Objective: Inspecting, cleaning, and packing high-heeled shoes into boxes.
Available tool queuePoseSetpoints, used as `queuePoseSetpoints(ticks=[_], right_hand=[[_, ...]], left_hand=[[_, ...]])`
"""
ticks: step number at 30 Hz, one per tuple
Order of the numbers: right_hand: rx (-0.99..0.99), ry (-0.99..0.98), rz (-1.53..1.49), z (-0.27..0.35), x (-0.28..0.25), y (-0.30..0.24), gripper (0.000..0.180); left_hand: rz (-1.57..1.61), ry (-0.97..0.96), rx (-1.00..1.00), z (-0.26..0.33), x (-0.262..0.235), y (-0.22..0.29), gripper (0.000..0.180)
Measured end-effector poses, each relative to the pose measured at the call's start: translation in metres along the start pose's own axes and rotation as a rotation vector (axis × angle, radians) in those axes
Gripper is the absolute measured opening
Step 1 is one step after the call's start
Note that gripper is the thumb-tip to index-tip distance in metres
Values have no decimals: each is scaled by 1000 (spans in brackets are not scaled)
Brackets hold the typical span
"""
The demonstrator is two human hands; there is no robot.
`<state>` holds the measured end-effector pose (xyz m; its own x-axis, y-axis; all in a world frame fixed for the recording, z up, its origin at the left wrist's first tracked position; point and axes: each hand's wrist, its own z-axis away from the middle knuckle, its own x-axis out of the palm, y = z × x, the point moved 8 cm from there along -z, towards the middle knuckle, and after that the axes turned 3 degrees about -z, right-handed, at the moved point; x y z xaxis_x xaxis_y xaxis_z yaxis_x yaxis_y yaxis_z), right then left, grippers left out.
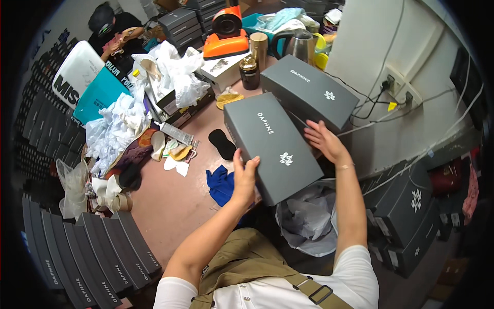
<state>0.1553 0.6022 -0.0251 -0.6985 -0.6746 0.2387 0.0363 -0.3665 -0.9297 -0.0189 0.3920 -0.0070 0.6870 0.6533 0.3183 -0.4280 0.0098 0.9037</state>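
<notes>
A dark grey lidded shoebox (270, 149) with white print lies at an angle in front of me, its near end reaching past the table edge. My left hand (244, 177) grips its left edge, thumb over the lid and the other fingers along the side. On the other side my right hand (327, 141) is open, fingers spread beside the box's right edge; I cannot tell whether they touch it. A second grey shoebox (309, 90) sits just behind, near the wall. To the left of my left hand lie a blue cloth (220, 184) and a black oval pad (222, 144).
Below the table edge hangs a bag of white paper (311, 221). Grey shoeboxes stand in a row (92, 252) at lower left and stacked (406, 216) at right. An orange device (226, 44), dark jar (249, 73) and kettle (299, 45) stand behind. Another person (116, 31) works at far left.
</notes>
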Motion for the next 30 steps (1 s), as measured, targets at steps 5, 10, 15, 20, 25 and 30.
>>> queuePoseSetpoints(ticks=[5,10,15,20,25,30], right_hand=[[-358,63,926,63,32,-50,63],[-389,194,1485,62,104,22,87],[-301,166,1649,58,126,23,90],[-718,-72,1419,85,259,-62,75],[-1379,-756,815,270,558,-159,61],[-2224,-788,983,407,731,-166,38]], left_hand=[[-200,-4,-62,-60,30,-62,85],[-45,-347,-445,1,11,-88,60],[-209,-426,-162,112,-110,-74,29],[-230,-1,-91,212,-221,-66,28],[-354,275,127,273,-280,-32,28],[-275,391,405,301,-295,-14,20]])
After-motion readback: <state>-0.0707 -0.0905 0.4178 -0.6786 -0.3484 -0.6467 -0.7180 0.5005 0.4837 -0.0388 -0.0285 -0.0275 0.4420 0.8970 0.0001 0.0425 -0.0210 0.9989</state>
